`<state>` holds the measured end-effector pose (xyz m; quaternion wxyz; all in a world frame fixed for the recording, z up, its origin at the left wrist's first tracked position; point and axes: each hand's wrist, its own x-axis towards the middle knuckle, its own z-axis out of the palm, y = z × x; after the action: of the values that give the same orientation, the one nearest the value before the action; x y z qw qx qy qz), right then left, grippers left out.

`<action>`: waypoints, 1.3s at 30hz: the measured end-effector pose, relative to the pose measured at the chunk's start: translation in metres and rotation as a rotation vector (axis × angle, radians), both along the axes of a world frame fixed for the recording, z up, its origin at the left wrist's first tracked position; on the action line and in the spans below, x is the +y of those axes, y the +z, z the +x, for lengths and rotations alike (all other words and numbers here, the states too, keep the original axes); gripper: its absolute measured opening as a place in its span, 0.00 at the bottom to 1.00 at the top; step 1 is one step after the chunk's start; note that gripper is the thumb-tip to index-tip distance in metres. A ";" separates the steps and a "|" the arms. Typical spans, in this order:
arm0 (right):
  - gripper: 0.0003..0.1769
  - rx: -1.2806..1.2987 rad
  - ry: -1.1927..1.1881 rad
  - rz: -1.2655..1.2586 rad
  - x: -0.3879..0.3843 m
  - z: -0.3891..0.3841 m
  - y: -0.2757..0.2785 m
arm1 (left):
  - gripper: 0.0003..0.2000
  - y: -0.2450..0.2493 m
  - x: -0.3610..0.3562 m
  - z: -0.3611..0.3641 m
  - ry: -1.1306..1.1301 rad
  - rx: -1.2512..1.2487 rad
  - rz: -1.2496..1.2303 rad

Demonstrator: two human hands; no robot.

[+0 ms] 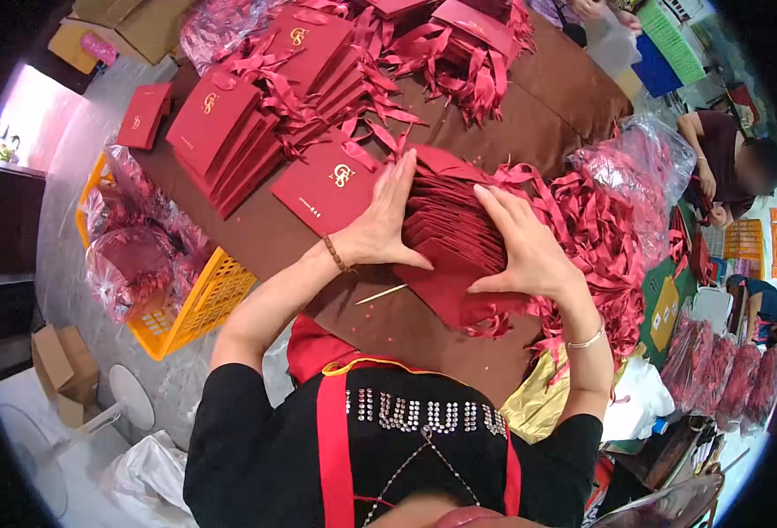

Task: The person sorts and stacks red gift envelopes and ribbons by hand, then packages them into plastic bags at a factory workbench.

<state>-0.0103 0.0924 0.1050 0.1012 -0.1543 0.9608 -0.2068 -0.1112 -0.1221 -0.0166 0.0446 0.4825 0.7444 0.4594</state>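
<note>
head view, single frame. both hands are on a fanned stack of dark red bags (452,231) lying on the brown table (529,114), directly ahead of the person's chest and between the two forearms. left hand (378,227): flat and unclenched, fingers extended and close together, pointing away from the body. its palm lies against the stack's left edge, thumb angled in toward the near corner. right hand (525,253): also flat, fingers extended and slightly spread, laid over the stack's upper right side, thumb reaching in toward the near edge. neither hand is pinching; the stack is bracketed from both sides, touching both palms. key relation: the stack sits between the hands, inboard of each, so it lies to the right of the left hand and to the left of the right hand. both are in contact, so neither is clearly nearer. the stack's long axis runs from the near table edge away from the person, leaning a little left at the far end. the bags overlap like shingles along that line. ribbon handles (600,238) spill out on the right and at the near right corner, so the bag mouths appear to face the person's right. a thin stick (381,295) lies just near-left of the stack, apart from the hands. a logo-stamped bag (334,183) lies just left of the left hand's fingers, with further stacks beyond. a yellow basket (197,308) sits off the table's left edge. a co-worker (723,150) is well apart at far right.
</note>
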 end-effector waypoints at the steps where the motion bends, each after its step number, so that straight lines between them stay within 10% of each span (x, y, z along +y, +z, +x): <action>1: 0.62 -0.007 -0.005 -0.005 0.003 -0.002 -0.001 | 0.70 -0.003 0.004 0.001 -0.005 -0.007 -0.005; 13: 0.53 0.009 -0.030 -0.028 0.002 -0.004 -0.004 | 0.70 0.008 0.019 -0.026 -0.036 0.127 0.022; 19: 0.58 0.098 -0.077 -0.030 0.013 0.005 -0.011 | 0.64 0.008 0.034 -0.015 -0.041 -0.434 0.097; 30: 0.60 0.124 -0.200 0.192 0.021 0.034 -0.012 | 0.52 0.008 0.049 0.004 -0.077 -0.230 0.022; 39: 0.51 0.516 0.000 0.493 0.003 -0.007 0.105 | 0.41 0.093 0.047 -0.016 0.107 -0.096 0.472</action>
<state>-0.0177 0.0954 0.2102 -0.1106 -0.1726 0.9757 0.0772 -0.1267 -0.0753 0.0765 -0.0584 0.4169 0.6379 0.6449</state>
